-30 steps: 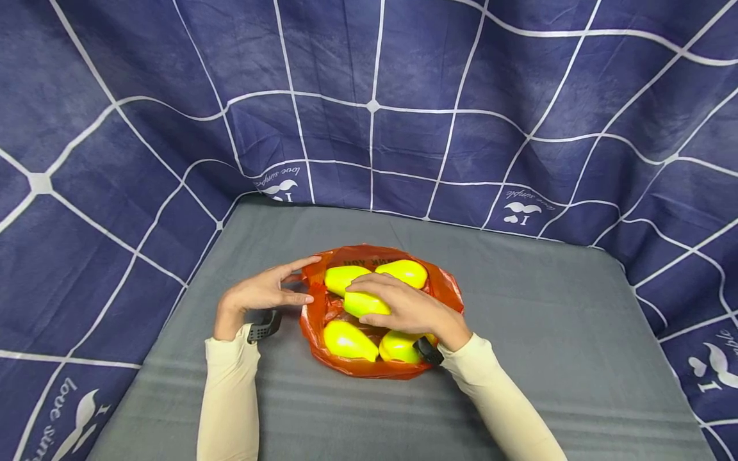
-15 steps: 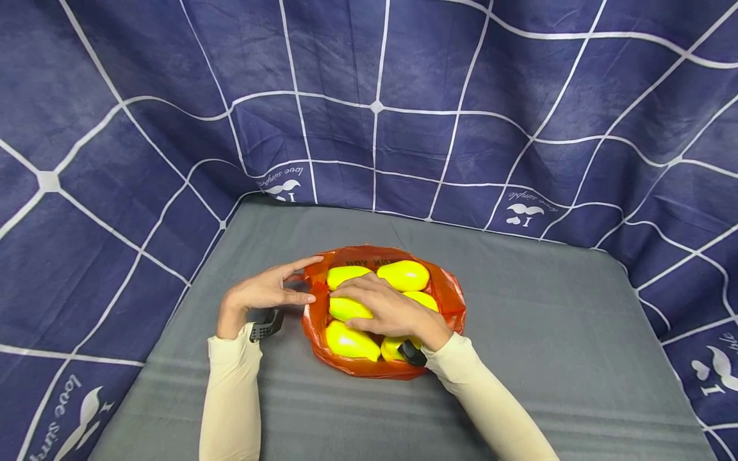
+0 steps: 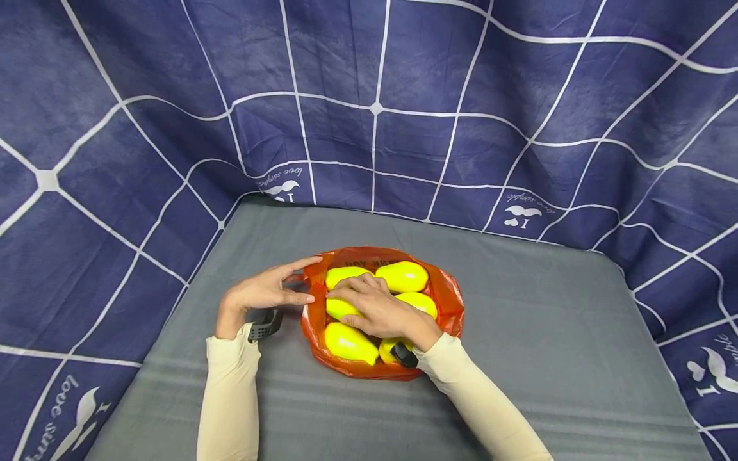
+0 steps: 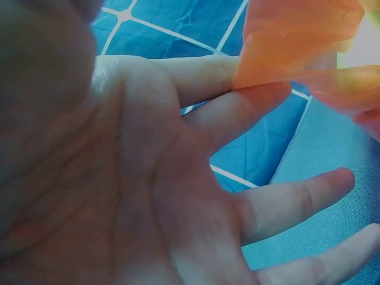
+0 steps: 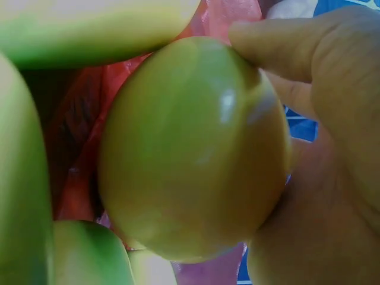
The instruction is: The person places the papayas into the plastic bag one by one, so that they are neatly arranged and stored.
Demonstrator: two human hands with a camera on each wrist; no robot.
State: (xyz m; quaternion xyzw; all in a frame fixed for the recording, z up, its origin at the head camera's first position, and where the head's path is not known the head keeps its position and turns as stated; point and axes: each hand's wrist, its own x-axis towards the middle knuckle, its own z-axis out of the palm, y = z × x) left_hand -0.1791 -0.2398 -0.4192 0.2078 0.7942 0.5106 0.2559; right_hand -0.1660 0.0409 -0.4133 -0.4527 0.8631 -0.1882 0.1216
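Note:
An orange-red plastic bag (image 3: 446, 291) lies with its mouth spread wide on the grey surface, full of several yellow-green papayas (image 3: 402, 276). My right hand (image 3: 377, 310) reaches into it and grips one papaya (image 5: 190, 154) at the middle left, fingers over its top and thumb along the near side. Other papayas surround that one. At the bag's left rim, my left hand (image 3: 262, 288) touches the plastic with a spread thumb and index finger. In the left wrist view, the fingers are nearly straight, and orange film (image 4: 297, 47) covers the index fingertip.
Grey cloth (image 3: 548, 333) covers the flat surface under the bag. A blue curtain (image 3: 415, 70) with white grid lines rises at the back and both sides. Dark wrist bands (image 3: 266, 324) sit at the cuffs of the cream sleeves.
My right hand has moved left with the papaya toward the bag's left side, and another papaya at the right has come into sight. The left hand has stayed at the rim.

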